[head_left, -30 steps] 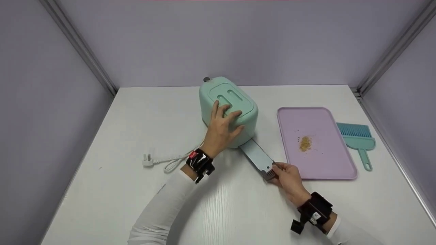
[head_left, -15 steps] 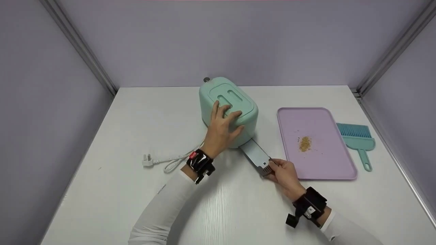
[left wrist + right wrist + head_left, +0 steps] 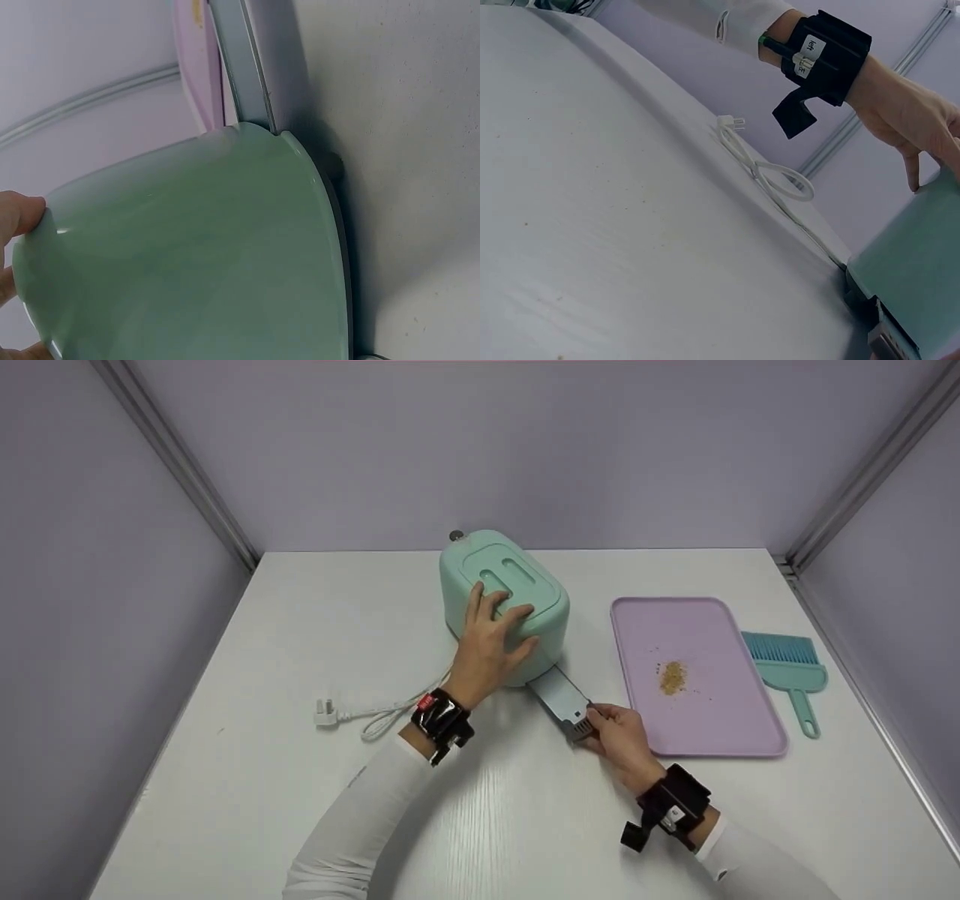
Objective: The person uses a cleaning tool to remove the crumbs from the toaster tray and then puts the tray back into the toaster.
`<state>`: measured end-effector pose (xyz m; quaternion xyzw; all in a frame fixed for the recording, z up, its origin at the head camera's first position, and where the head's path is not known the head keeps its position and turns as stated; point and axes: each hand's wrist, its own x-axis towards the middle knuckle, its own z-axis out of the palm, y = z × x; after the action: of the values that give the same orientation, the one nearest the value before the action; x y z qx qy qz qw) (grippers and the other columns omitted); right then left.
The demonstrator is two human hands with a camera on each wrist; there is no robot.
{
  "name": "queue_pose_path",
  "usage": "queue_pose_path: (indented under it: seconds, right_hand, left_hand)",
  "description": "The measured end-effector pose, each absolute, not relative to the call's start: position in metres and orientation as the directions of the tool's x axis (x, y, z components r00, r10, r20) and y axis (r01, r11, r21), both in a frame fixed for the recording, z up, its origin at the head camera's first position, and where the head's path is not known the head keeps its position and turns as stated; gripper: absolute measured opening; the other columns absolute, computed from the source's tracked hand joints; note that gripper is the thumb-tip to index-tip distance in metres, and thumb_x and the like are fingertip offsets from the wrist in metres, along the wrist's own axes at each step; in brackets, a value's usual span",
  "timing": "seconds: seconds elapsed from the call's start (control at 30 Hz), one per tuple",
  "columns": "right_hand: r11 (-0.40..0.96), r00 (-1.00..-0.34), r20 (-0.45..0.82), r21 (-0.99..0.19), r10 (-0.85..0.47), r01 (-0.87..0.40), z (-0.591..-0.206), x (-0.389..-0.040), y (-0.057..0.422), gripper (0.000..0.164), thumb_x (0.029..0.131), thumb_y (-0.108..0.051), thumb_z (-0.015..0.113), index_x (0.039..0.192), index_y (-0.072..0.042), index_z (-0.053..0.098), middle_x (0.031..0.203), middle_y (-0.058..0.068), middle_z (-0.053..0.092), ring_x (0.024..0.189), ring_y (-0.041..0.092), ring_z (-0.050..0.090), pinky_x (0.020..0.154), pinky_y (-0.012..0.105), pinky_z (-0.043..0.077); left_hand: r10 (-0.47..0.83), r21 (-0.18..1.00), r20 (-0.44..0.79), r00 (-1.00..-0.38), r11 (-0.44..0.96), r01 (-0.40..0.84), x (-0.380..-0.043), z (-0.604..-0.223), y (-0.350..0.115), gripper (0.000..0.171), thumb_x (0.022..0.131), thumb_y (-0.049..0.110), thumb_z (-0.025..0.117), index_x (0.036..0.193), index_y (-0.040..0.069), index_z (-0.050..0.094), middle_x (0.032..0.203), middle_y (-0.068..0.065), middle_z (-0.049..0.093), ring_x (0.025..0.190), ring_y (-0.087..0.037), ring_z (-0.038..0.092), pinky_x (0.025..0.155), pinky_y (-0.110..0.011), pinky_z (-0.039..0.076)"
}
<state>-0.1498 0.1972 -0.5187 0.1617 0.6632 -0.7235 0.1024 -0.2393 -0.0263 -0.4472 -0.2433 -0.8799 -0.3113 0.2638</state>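
Observation:
A mint-green toaster [image 3: 551,622] with two long recesses on top stands near the back of the table. My left hand [image 3: 484,656] rests on it from the near left side, fingertips bent over its top and thumb against its side. Out of the toaster's base, at the near right, sticks a flat metal crumb tray [image 3: 559,694] with a dark slotted end. My right hand [image 3: 624,739] pinches that end between thumb and fingers. In the left wrist view the crumb tray [image 3: 244,67] runs out from under the toaster wall [image 3: 195,255]; its inner part is hidden inside.
A lilac serving tray [image 3: 727,720] bearing a small heap of yellowish crumbs [image 3: 673,678] lies right of my right hand. Beyond it is a teal brush [image 3: 796,679]. The toaster's white plug [image 3: 325,714] and looped cord [image 3: 382,720] lie at left. Partition walls bound the table.
My right hand has moved up and left, sliding the crumb tray further into the toaster's base, so less of it sticks out. The left hand and toaster stay in place.

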Motion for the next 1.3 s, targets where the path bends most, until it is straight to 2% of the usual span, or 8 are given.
queue_pose_path:
  seconds: [0.27, 0.57, 0.87, 1.3]
  right_hand:
    - [-0.123, -0.927, -0.371, -0.924, 0.056, 0.363, -0.520, -0.156, 0.193, 0.037, 0.102, -0.007, 0.046, 0.132, 0.014, 0.045, 0.122, 0.028, 0.052, 0.101, 0.024, 0.062, 0.085, 0.031, 0.056]
    - [-0.119, -0.930, -0.356, -0.931, 0.090, 0.345, -0.522, -0.164, 0.185, 0.036, 0.101, -0.006, 0.048, 0.130, 0.015, 0.047, 0.117, 0.029, 0.056, 0.095, 0.023, 0.063, 0.081, 0.031, 0.058]
    - [-0.141, -0.930, -0.362, -0.926, 0.071, 0.349, -0.524, -0.172, 0.180, 0.035, 0.101, -0.006, 0.048, 0.129, 0.015, 0.047, 0.115, 0.028, 0.056, 0.094, 0.024, 0.064, 0.081, 0.032, 0.058]
    - [-0.160, -0.931, -0.361, -0.924, 0.058, 0.348, -0.522, -0.182, 0.174, 0.036, 0.102, -0.006, 0.047, 0.132, 0.013, 0.046, 0.117, 0.028, 0.054, 0.095, 0.025, 0.064, 0.084, 0.034, 0.057]
  left_hand:
    - [0.271, 0.396, 0.636, -0.722, 0.689, 0.607, -0.241, -0.448, -0.026, 0.041, 0.085, 0.035, 0.075, 0.121, 0.019, 0.065, 0.130, -0.016, 0.049, 0.138, -0.049, 0.023, 0.113, -0.050, 0.029]
    - [0.272, 0.392, 0.634, -0.724, 0.695, 0.603, -0.241, -0.449, -0.026, 0.042, 0.085, 0.035, 0.074, 0.122, 0.018, 0.064, 0.132, -0.016, 0.048, 0.138, -0.048, 0.022, 0.112, -0.051, 0.029]
    - [0.270, 0.400, 0.632, -0.727, 0.689, 0.604, -0.241, -0.448, -0.026, 0.042, 0.084, 0.035, 0.075, 0.122, 0.018, 0.065, 0.132, -0.016, 0.048, 0.138, -0.048, 0.022, 0.111, -0.053, 0.029]
    - [0.275, 0.380, 0.665, -0.694, 0.676, 0.632, -0.242, -0.450, -0.027, 0.041, 0.085, 0.033, 0.075, 0.121, 0.018, 0.064, 0.130, -0.018, 0.049, 0.136, -0.050, 0.025, 0.113, -0.052, 0.028]
